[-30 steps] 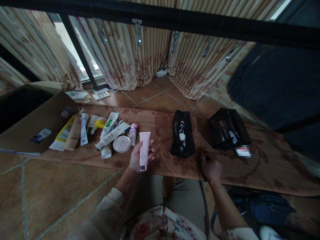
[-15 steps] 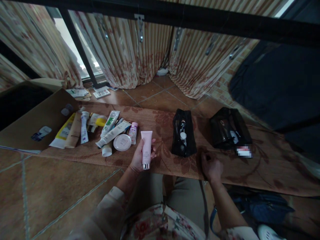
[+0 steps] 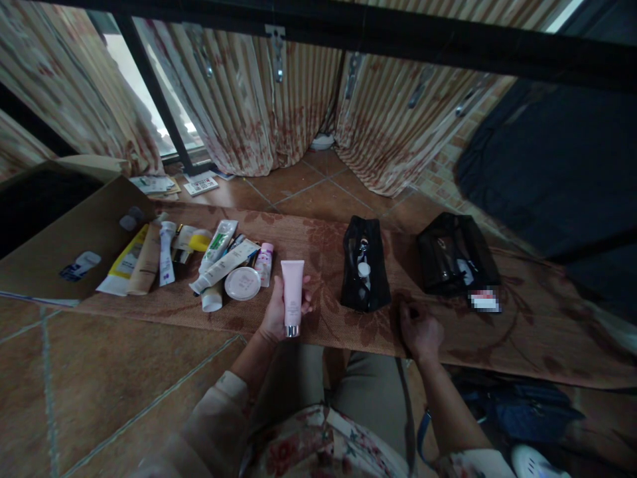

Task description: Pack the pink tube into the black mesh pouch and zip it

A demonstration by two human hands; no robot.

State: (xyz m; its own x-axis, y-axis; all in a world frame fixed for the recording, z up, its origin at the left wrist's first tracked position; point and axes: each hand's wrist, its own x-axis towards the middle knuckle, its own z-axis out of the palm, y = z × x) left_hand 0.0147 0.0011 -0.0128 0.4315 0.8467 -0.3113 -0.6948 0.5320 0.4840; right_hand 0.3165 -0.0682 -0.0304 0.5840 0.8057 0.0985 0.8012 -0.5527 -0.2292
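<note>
Left fingers (image 3: 306, 300) grasp one pink tube (image 3: 293, 292), slightly nearer to two black pouches (image 3: 379, 289) (image 3: 432, 265) than one second ago; right fingers (image 3: 408, 326) are loosely clenched.

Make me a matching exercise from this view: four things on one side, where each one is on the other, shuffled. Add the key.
Things
1. Pink tube
2. Round container
3. Cardboard box
4. Right hand

Places
A. At the left end of the brown cloth
B. Close to the black pouches
C. Held in the left hand, silver cap toward the person
D. Lying among the loose tubes

Pairs: 1-C, 2-D, 3-A, 4-B
</note>
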